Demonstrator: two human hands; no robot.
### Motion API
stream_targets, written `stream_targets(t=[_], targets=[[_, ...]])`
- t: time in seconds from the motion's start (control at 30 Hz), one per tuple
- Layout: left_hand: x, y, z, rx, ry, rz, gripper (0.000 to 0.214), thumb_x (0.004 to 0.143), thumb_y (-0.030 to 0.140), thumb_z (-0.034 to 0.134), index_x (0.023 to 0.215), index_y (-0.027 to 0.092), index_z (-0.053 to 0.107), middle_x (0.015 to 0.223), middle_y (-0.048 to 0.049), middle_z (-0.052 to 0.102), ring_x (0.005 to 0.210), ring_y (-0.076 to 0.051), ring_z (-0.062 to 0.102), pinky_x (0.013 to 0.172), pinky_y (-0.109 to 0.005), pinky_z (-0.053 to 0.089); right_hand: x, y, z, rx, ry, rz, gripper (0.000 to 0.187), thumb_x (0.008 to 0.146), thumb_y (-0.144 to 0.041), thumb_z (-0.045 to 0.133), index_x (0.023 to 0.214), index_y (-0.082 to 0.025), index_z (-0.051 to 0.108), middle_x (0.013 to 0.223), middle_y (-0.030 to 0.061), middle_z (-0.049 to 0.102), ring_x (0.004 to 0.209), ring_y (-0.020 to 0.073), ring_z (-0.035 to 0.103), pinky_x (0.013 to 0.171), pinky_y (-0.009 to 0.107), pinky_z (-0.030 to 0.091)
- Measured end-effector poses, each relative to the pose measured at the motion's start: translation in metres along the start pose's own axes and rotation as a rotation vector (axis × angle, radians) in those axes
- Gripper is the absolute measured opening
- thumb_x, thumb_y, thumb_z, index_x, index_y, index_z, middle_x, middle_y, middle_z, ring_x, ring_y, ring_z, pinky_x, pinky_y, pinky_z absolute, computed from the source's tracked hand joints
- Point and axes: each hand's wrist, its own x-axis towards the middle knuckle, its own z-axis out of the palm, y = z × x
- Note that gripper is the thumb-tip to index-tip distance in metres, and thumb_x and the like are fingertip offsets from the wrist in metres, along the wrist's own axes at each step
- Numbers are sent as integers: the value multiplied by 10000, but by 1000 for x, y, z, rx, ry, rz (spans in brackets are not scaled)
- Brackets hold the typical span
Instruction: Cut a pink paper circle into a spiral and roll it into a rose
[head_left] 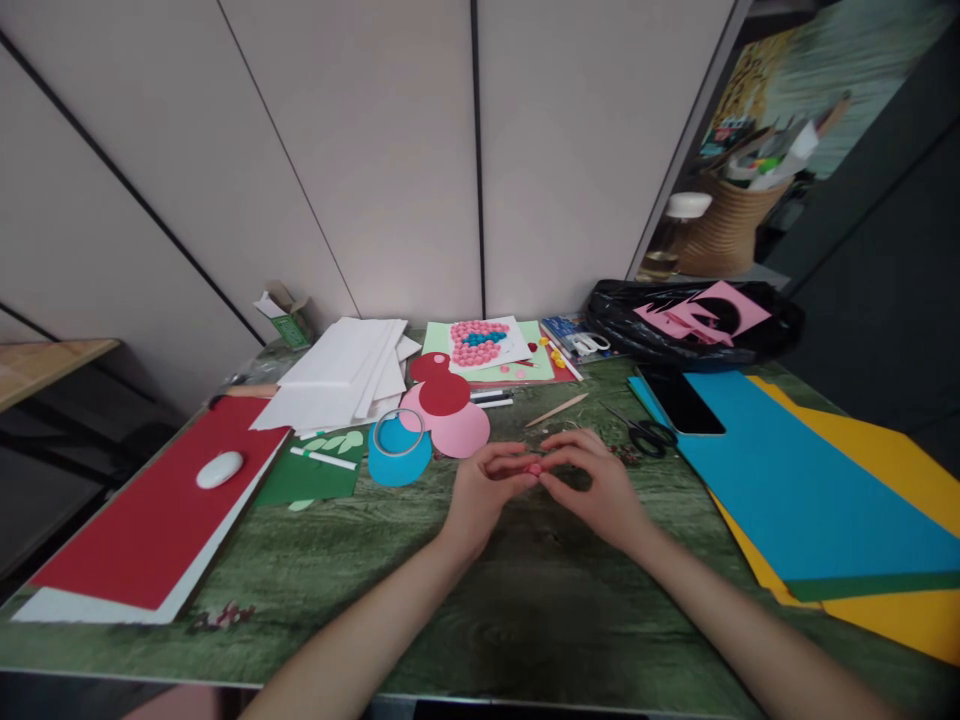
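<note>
Between the fingertips of both hands is a small pink paper roll (534,469), partly covered by the fingers. My left hand (484,492) pinches it from the left, and my right hand (596,482) pinches it from the right, above the middle of the table. Just beyond my left hand lie pink paper circles (460,430) and red paper circles (444,394). A wooden stick with a pointed end (556,409) rests past my fingers. Dark-handled scissors (649,437) lie beyond my right hand.
Blue card sheets (810,480) and a black phone (681,400) lie right. A red sheet (150,510) with a white oval object (220,469) lies left. A tape roll (398,434) rests on blue circles. White papers (337,360) and a pink-and-blue paper piece (484,343) lie behind.
</note>
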Motion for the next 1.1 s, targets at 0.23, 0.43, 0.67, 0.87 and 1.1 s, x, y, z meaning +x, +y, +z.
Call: stream_targets(t=[0.23, 0.43, 0.67, 0.87, 1.1], targets=[[4, -1, -2, 141, -8, 47, 355, 589, 165, 731, 914, 145, 592, 828, -76, 706, 801, -195, 661, 779, -326, 506, 0, 2, -1, -147, -65, -52, 78, 724, -193, 592, 787, -228, 620, 942, 44, 609, 931, 223, 520, 810, 403, 380], [2, 3, -1, 466, 11, 171, 296, 645, 166, 681, 935, 168, 623, 822, -73, 697, 800, -193, 657, 763, -311, 504, 0, 7, 1, -211, -135, -83, 112, 712, -178, 585, 796, -238, 627, 956, 41, 609, 931, 225, 514, 812, 409, 364], [4, 0, -4, 264, -39, 121, 360, 628, 182, 698, 971, 160, 591, 862, -84, 699, 834, -203, 655, 798, -338, 495, 1, 5, -2, -182, -77, -91, 62, 730, -214, 587, 760, -240, 635, 923, 37, 623, 901, 219, 529, 795, 397, 379], [5, -3, -4, 52, -23, 26, 431, 564, 160, 742, 961, 146, 576, 861, -82, 704, 830, -205, 659, 810, -350, 493, 2, 2, -3, -64, -25, -47, 46, 754, -235, 586, 759, -230, 631, 899, 44, 613, 893, 211, 539, 792, 386, 409], [3, -1, -1, 61, 21, 46, 398, 547, 172, 756, 909, 144, 594, 807, -66, 703, 793, -195, 661, 757, -319, 512, 1, -2, 0, -9, -27, 6, 43, 765, -230, 580, 771, -229, 623, 881, 47, 615, 883, 210, 552, 781, 383, 424]])
